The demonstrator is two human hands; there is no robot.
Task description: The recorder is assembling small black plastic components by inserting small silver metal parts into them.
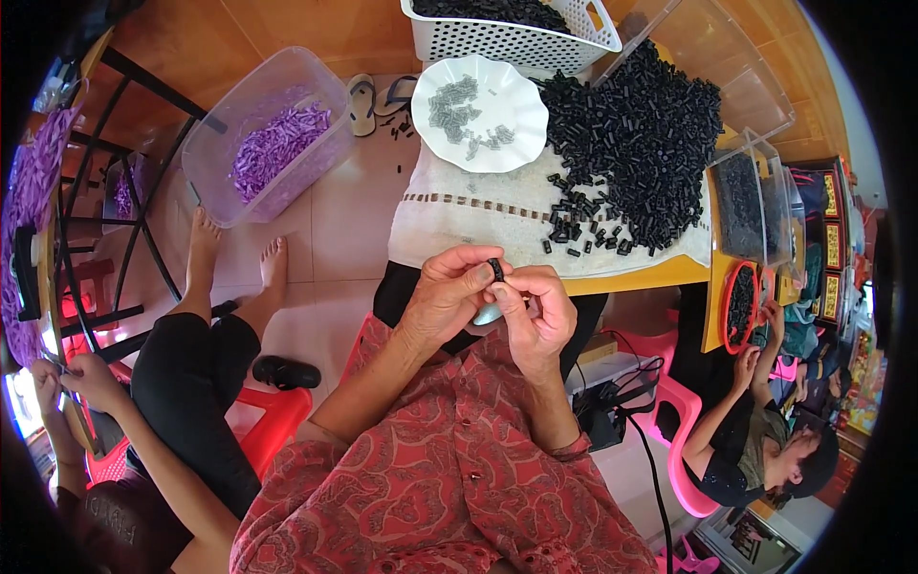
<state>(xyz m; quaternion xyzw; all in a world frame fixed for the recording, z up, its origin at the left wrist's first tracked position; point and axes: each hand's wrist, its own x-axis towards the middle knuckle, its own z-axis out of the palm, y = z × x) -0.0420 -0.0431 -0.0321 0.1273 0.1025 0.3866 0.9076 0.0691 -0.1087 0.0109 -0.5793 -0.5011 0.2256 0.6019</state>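
Observation:
Just in front of the table edge, my left hand [448, 295] and my right hand [535, 314] meet, both closed. Between their fingertips is a small black cylindrical piece [496, 270]; the fingers cover part of it. A pale green rounded thing [487, 314] shows just below the fingers, and I cannot make out what it is. Beyond my hands, a white wavy-rimmed plate [531, 120] holds many small clear pieces [453, 107]. To its right lies a big heap of small black pieces [636, 143] on a white cloth [430, 230].
A white perforated basket [507, 46] with black pieces stands behind the plate. Clear boxes [751, 206] and a red tray [739, 306] line the right. On the floor at left sits a clear bin [335, 96] of purple pieces. People sit on both sides, their hands busy.

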